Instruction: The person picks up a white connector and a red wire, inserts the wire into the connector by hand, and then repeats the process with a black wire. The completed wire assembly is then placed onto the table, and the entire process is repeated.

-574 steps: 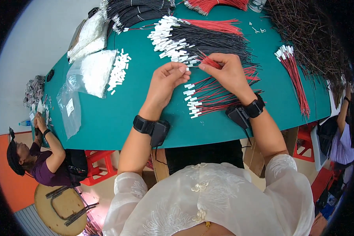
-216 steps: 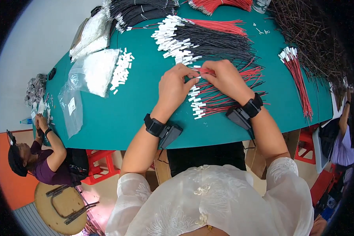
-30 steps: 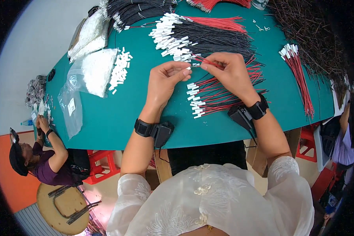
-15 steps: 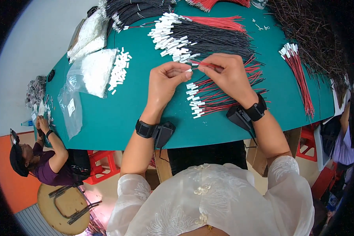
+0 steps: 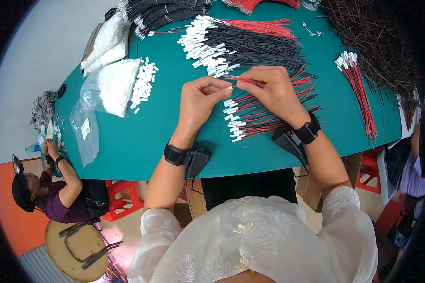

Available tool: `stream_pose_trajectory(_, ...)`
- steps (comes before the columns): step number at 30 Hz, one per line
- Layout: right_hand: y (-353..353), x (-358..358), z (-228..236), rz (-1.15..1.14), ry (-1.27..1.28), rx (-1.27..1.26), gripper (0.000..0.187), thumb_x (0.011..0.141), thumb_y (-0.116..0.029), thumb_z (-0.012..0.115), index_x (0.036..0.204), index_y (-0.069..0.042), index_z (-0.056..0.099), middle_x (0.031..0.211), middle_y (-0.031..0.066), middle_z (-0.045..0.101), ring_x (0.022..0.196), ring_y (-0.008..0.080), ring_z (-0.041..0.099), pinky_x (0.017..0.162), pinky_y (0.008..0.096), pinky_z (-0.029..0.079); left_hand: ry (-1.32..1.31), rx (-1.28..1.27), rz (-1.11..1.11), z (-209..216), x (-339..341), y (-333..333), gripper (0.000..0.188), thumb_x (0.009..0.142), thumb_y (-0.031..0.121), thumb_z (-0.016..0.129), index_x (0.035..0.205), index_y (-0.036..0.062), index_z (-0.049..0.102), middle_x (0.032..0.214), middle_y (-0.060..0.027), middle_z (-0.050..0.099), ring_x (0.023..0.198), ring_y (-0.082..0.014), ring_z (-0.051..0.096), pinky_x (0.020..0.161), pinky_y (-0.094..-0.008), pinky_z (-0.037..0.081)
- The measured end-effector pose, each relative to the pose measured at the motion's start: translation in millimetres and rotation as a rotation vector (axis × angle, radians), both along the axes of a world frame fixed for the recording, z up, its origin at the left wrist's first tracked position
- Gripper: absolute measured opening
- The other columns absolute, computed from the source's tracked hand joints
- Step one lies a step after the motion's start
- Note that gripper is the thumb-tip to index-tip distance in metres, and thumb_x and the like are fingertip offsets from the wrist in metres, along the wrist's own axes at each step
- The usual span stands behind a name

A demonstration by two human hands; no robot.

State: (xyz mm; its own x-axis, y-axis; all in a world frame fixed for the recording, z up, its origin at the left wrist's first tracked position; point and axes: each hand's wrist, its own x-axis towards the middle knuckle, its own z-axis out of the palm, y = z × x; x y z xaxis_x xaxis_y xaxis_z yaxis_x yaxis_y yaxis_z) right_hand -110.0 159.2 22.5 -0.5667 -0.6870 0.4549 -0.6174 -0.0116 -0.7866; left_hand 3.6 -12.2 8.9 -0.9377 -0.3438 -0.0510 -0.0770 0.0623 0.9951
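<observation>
Both my hands meet over the table, pinching at small parts between them. Between the fingertips of my left hand (image 5: 203, 96) a small white connector shows, mostly covered by the thumb. My right hand (image 5: 269, 87) is closed on a red wire (image 5: 243, 79), whose end points toward the connector; whether the two are joined I cannot tell. Just below my fingers lies a row of red and black wires with white connectors (image 5: 234, 121). Beyond my hands is a thick pile of black wires (image 5: 255, 45) with white connectors at their left ends.
Loose white connectors (image 5: 144, 85) lie beside an open plastic bag (image 5: 118, 89) on the green table (image 5: 165, 61). A red wire bundle (image 5: 361, 99) and a tangled dark wire heap (image 5: 378, 42) are at right. A person (image 5: 63, 193) in purple works at far left.
My hands stay nearly in place, fingertips shifting slightly. Less of the white connector shows at my left fingertips now, and the right hand has moved a little left.
</observation>
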Motion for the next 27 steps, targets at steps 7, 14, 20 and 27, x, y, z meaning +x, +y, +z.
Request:
stream_pose_trajectory(7,0,1,2,0.002,0.011,0.039,0.013,0.080,-0.005,0.075,0.090,0.003,0.071,0.073,0.0097,0.065,0.057,0.0149,0.055,0.051,0.0272,0.041,-0.002,-0.002,-0.020,-1,0,1,0.014,0.082,-0.001,0.076,0.095,-0.0028,0.072,0.083,-0.0074,0.072,0.074,-0.0080,0.066,0.069,-0.0205,0.052)
stream_pose_trajectory(14,0,-1,-1,0.013,0.060,0.039,0.014,0.080,-0.006,0.075,0.090,0.003,0.071,0.071,0.0093,0.063,0.055,0.0150,0.054,0.051,0.0280,0.041,0.000,0.063,-0.026,0,0,6,0.013,0.082,0.000,0.076,0.094,-0.0027,0.072,0.082,-0.0066,0.072,0.070,-0.0068,0.064,0.066,-0.0188,0.050)
stream_pose_trajectory(20,3,-7,6,-0.040,0.006,0.053,0.012,0.084,-0.005,0.070,0.092,0.003,0.071,0.074,0.0112,0.065,0.060,0.0187,0.058,0.055,0.0297,0.044,0.022,-0.089,-0.014,1,-1,4,0.010,0.083,0.002,0.074,0.093,-0.0017,0.072,0.081,-0.0040,0.072,0.072,-0.0063,0.063,0.064,-0.0199,0.049)
stream_pose_trajectory(27,7,-17,2,-0.147,0.205,0.083,0.013,0.087,-0.006,0.067,0.095,0.003,0.069,0.080,0.0152,0.066,0.069,0.0277,0.063,0.062,0.0346,0.048,-0.125,-0.437,-0.255,8,3,-3,0.010,0.084,0.004,0.073,0.093,-0.0006,0.072,0.081,-0.0019,0.071,0.073,-0.0058,0.060,0.063,-0.0219,0.047)
